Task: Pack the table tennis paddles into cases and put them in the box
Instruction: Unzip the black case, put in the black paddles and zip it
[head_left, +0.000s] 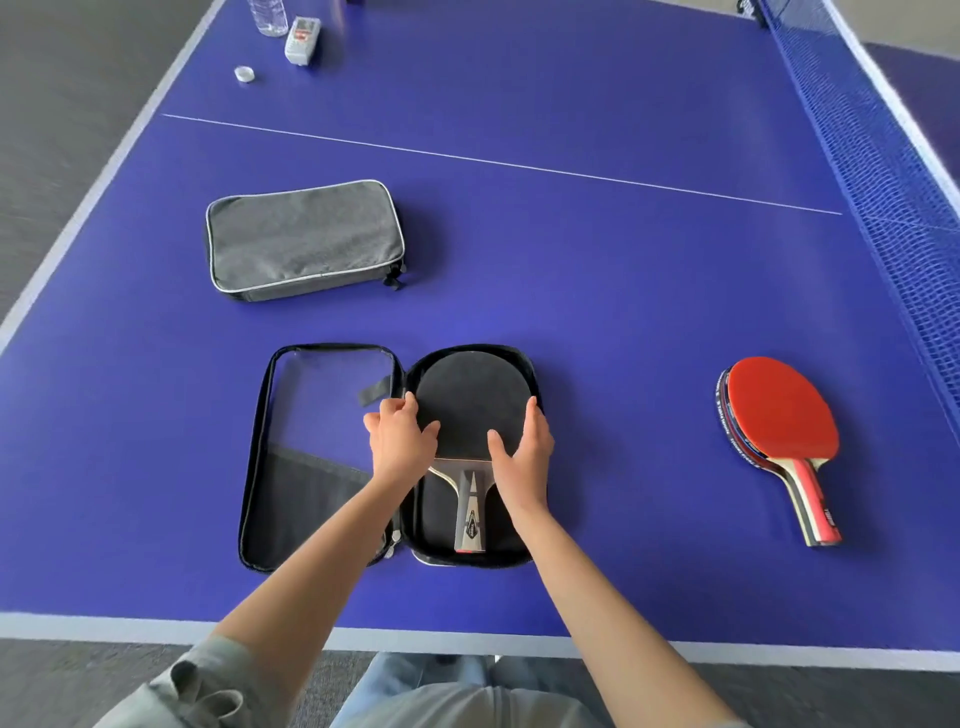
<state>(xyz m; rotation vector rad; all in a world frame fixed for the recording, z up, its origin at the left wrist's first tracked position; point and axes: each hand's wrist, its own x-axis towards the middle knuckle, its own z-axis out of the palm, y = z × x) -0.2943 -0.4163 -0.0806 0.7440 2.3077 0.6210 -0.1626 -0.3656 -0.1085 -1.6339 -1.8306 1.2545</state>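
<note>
Forearms: both reaching in from the near edge of the counter (597, 322), grey sleeve pushed up on the left one.

Left grip (400, 441): fingers curled round the centre fold of the open case (322, 457), thumb lying on the black rubber, so pinching the case right at the hinge.

Right grip (522, 447): spread pretty flat, fingers straight along the far-side rim of the case, thumb resting on the blade. Pressing, not clutching.

Black paddle (467, 410): sitting between the two grips in the right half of the case, head away from the body, handle pointing back toward it. Looks seated, though can't tell if it's fully down.

Case lid: flopped open just beside the left grip, clear window and mesh pocket facing up.

Red paddle (779, 415): well off past the right grip, looks stacked on at least one more, not packed yet.

Grey case (304, 239): beyond the left grip, zipped shut.

Box: nowhere in view.

Step, by my read: first paddle being settled in, early days.

Next move probably needs: swing that lid over, keep the handle tucked in, then run the zip round without snagging.
</note>
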